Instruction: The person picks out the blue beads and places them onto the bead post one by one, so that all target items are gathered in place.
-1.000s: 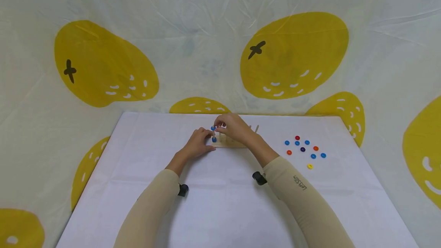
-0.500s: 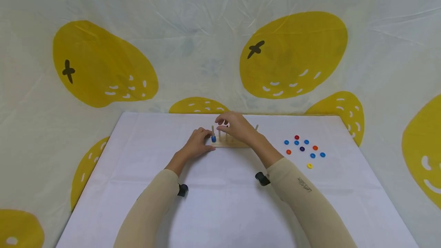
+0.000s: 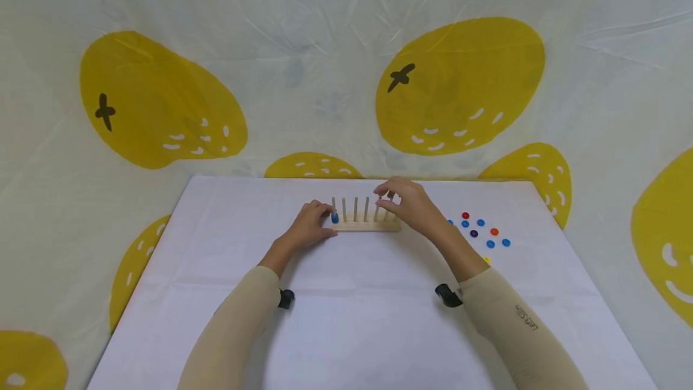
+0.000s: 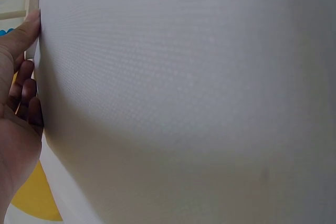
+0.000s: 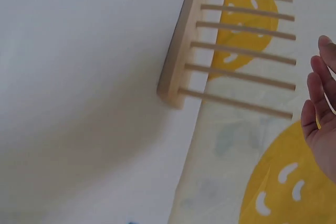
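Note:
A wooden peg stand [image 3: 368, 226] with a row of upright pegs sits toward the back of the table. My left hand [image 3: 308, 224] grips its left end; in the left wrist view the thumb [image 4: 26, 30] lies along the base. Small blue beads [image 3: 334, 218] are stacked low on the leftmost peg, beside the left fingertips. My right hand [image 3: 408, 200] is over the right end of the stand, fingers loosely bent and holding nothing. In the right wrist view, that hand [image 5: 323, 108] is apart from the peg tips, and the other pegs [image 5: 247, 53] are bare.
Loose ring beads lie to the right on the white table [image 3: 346, 330]: red [image 3: 465, 215], orange [image 3: 494, 232], dark purple [image 3: 474, 233] and several blue ones [image 3: 490, 244]. A yellow bead [image 3: 486, 260] is partly covered by the right forearm. A patterned cloth [image 3: 325, 107] hangs behind.
A blue bead pinched by my right hand at the leftmost peg's top was let go and is now down on the peg. That hand has moved right along the stand. The left hand stays put.

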### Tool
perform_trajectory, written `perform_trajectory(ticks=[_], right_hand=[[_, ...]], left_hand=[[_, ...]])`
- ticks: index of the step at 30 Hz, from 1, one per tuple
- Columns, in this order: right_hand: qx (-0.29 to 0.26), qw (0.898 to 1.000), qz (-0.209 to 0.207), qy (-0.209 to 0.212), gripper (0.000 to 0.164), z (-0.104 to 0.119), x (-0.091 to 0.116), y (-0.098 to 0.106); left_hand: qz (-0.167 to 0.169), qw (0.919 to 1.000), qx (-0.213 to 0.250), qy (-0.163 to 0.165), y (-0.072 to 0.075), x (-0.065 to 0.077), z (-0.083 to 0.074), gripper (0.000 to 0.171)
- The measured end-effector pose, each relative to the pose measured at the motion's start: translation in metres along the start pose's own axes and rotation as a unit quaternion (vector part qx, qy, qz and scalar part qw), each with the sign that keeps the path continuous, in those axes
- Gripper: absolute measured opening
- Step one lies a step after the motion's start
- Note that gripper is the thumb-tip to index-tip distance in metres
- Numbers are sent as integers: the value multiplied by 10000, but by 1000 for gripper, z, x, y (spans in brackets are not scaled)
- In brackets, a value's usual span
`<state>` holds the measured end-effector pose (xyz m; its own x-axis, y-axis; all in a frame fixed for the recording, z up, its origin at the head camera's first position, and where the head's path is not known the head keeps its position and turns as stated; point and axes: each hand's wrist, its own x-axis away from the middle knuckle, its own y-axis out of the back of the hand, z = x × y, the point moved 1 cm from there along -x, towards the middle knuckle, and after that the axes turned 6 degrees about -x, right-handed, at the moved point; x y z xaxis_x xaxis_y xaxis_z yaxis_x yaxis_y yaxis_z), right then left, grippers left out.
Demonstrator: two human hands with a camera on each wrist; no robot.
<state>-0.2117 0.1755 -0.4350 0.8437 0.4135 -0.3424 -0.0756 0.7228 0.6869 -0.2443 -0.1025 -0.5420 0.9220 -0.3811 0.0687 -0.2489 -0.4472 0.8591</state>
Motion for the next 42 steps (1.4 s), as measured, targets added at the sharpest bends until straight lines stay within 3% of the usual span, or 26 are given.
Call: perform_trajectory(ticks=[8, 13, 20, 27, 37, 42], right_hand=[[286, 9982, -536, -9, 23, -36, 37, 27], [474, 9963, -589, -401, 25, -63, 63, 43], [735, 9901, -329, -1153, 29, -96, 89, 57], [822, 9811, 45, -1751, 34, -116, 102, 62], [817, 9717, 352, -2187, 34, -140, 109, 55], [1020, 9685, 583, -2194, 33, -148, 109, 51]], left_hand=[[8, 10000, 56, -5, 0, 1, -1, 59], [23, 10000, -26, -20, 0, 1, -1, 59], [-8, 10000, -1, -77, 1, 1, -2, 58], [-14, 10000, -19, -28, 3, 3, -4, 58], [-15, 10000, -29, -41, 0, 1, -1, 59], [-63, 9999, -46, -77, -1, 1, 0, 59]])
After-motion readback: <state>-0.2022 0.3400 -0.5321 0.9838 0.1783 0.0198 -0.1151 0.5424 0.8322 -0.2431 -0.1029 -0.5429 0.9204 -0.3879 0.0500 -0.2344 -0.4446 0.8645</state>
